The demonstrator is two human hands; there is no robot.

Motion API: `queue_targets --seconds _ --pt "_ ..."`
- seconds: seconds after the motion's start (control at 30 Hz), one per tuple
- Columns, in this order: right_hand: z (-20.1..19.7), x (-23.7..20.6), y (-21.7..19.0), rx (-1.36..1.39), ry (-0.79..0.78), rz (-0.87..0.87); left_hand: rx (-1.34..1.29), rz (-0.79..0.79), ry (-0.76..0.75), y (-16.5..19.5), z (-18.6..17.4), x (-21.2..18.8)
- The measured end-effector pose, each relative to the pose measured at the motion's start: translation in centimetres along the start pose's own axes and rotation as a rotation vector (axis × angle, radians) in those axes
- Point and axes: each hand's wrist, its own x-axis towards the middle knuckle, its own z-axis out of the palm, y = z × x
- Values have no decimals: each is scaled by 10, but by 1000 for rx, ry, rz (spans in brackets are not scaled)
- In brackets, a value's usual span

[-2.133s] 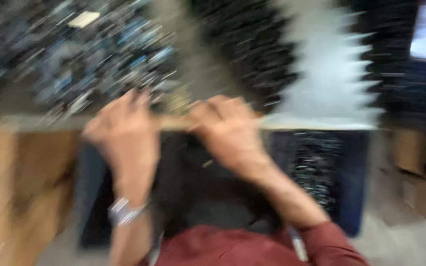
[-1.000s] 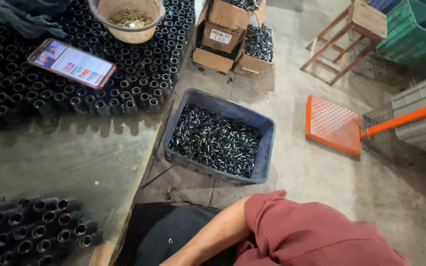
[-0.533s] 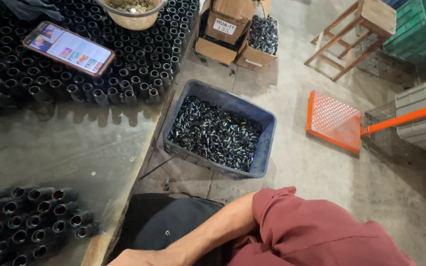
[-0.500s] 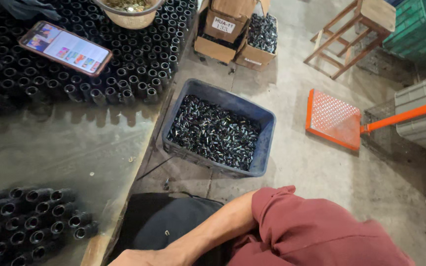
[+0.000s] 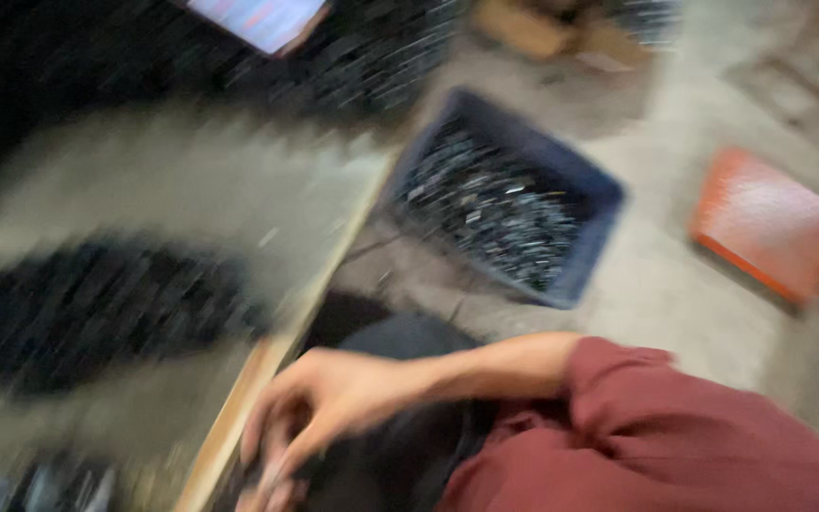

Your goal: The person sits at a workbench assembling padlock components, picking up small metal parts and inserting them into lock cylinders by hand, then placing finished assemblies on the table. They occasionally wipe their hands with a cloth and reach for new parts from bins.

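Observation:
The picture is badly motion-blurred. My right hand (image 5: 334,403) reaches from a dark red sleeve (image 5: 675,436) toward the wooden edge of the table (image 5: 234,422), fingers curled downward. Blur hides whether it holds anything. A pinkish shape below it at the bottom edge may be other fingers; I cannot tell. My left hand is not clearly seen. A cluster of black tube-like parts (image 5: 87,313) lies on the table left of the hand. A blue crate (image 5: 604,204) of small shiny metal parts (image 5: 495,204) stands on the floor beyond my arm.
A phone with a lit screen (image 5: 258,19) lies on more black parts at the top. An orange scoop (image 5: 765,223) rests on the concrete floor at right. Cardboard boxes (image 5: 533,28) stand at the top. A dark object (image 5: 400,351) sits under my arm.
The camera has swung down and left, blurring everything. My right hand has come up into view near the table edge; half a second ago only its top showed at the bottom.

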Motion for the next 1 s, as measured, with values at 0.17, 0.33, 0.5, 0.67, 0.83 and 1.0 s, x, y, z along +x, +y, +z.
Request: queue_targets --seconds 0.17,0.33,0.5,0.67,0.83,1.0 --pt "4 6 -5 -458 135 163 -229 187 -4 -10 -9 0" --pt "-25 -5 5 -417 148 -150 -272 329 469 39 -13 32" --pt "-44 -27 13 -185 351 -75 -150 432 506 87 10 68" --pt "-33 -19 9 -64 373 -14 -160 530 578 82 24 74" --pt "-26 -6 10 201 421 59 -471 500 417 61 27 46" --pt "-19 -10 31 20 440 61 -503 552 174 36 23 21"
